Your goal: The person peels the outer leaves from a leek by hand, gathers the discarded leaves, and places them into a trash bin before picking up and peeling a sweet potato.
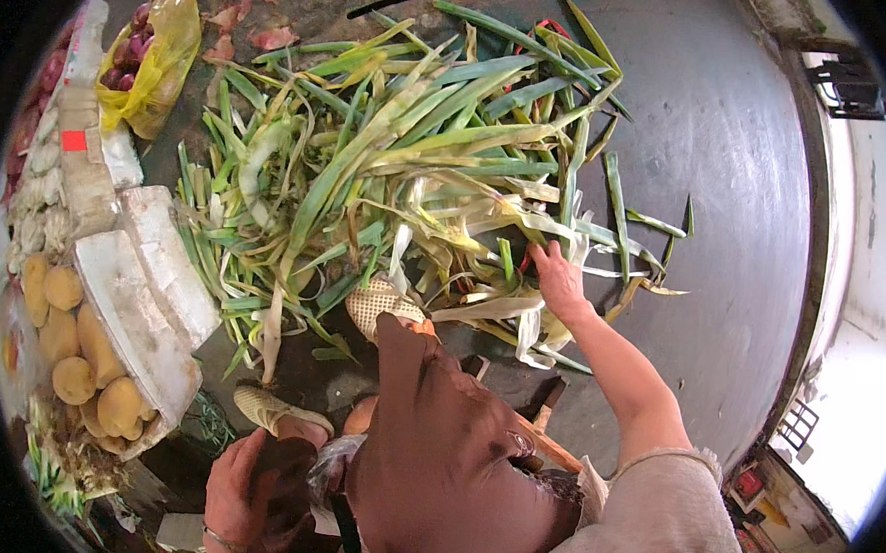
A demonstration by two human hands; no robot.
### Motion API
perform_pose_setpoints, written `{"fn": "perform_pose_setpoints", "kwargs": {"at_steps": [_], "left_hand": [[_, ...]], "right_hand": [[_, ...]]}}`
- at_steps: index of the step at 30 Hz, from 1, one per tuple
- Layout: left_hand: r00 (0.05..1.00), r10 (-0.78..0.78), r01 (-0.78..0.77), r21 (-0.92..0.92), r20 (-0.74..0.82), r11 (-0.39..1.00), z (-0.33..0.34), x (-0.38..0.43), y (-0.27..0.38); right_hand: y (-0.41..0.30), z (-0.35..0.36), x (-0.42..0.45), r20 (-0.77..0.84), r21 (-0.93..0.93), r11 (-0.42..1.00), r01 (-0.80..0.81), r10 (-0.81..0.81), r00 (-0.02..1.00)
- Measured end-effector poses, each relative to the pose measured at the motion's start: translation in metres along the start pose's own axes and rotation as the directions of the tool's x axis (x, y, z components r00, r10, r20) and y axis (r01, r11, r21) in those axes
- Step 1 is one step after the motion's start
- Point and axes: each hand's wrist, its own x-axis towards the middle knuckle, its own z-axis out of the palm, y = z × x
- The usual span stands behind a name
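Observation:
A big loose heap of green and yellowed scallion leaves (pixel 420 147) is spread over the floor before me. My right hand (pixel 555 279) reaches into its near right side, fingertips among pale dry leaves (pixel 525 213). What those fingers grip, if anything, is hidden. A short cut green stalk (pixel 505 259) and a bit of red material lie just left of them. My left hand (pixel 235 483) rests by my dark-clothed knee, its fingers partly out of sight. One whole scallion (pixel 280 298) points its white root end towards my feet.
On the left stand white foam boxes (pixel 123 290), potatoes (pixel 77 370), pale bulbs (pixel 41 203) and a yellow bag (pixel 170 67) of red onions. My woven shoes (pixel 370 303) touch the heap's near edge. A wooden stool leg (pixel 551 440) shows beside me. Dark floor (pixel 720 141) extends right.

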Motion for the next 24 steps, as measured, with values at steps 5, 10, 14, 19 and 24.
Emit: {"fn": "perform_pose_setpoints", "kwargs": {"at_steps": [5, 10, 14, 19, 24], "left_hand": [[0.995, 0.022, -0.018, 0.045, -0.094, 0.999, -0.003, -0.015, 0.012], [0.986, 0.05, -0.03, 0.122, -0.161, 0.992, -0.01, -0.023, 0.015], [0.965, 0.142, -0.106, 0.164, -0.22, 0.981, -0.01, -0.031, 0.014], [0.973, 0.06, -0.031, 0.13, -0.224, 0.991, -0.021, -0.048, 0.021], [0.871, 0.205, -0.267, -0.08, -0.447, 0.96, -0.024, -0.036, 0.042]], "right_hand": [[0.002, -0.001, 0.011, 0.088, -0.024, 0.999, 0.032, -0.03, 0.996], [-0.017, -0.019, -0.005, 0.09, -0.071, 0.992, 0.107, -0.1, 0.991], [0.002, 0.012, -0.014, 0.085, -0.042, 0.999, -0.02, 0.024, 0.996], [-0.018, -0.052, -0.008, -0.151, 0.349, 0.934, -0.082, 0.142, 0.978], [-0.115, -0.224, -0.012, -0.288, 0.764, 0.616, 0.192, 0.061, 0.956]]}}
